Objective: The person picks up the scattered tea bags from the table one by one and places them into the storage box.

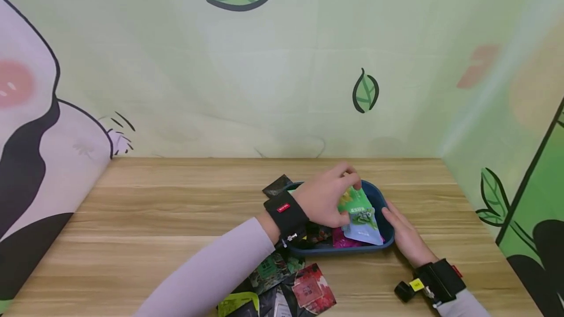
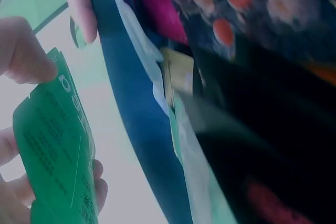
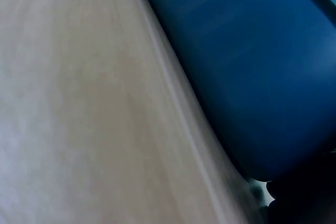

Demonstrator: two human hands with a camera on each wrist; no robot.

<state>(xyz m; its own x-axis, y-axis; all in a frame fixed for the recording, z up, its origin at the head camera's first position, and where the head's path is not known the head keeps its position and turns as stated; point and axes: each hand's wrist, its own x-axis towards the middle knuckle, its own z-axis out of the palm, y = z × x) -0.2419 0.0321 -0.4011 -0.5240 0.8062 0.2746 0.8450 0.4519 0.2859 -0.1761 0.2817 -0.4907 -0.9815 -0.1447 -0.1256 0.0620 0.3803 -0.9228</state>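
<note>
My left hand (image 1: 323,197) reaches over a dark blue plastic basket (image 1: 387,226). Its thumb and fingers pinch a green printed packet (image 2: 55,145), lettered on the face in the left wrist view. Below the green packet, a pale blue packet (image 1: 363,233) leans over the basket's front rim. A magenta packet (image 1: 345,239) and darker packets (image 1: 318,234) lie inside, partly covered by the left hand and wrist. On the basket's right side, my right hand (image 1: 407,236) rests with extended fingers against the outer wall. The right wrist view shows mainly that smooth wall (image 3: 247,66).
Several loose packets, among them a red one (image 1: 314,287) and a yellow-green one (image 1: 238,303), lie in front of the basket, partly under the left sleeve. A black packet (image 1: 276,186) sits behind its left end. A printed cloth wall (image 1: 308,111) borders the wooden table (image 1: 176,194).
</note>
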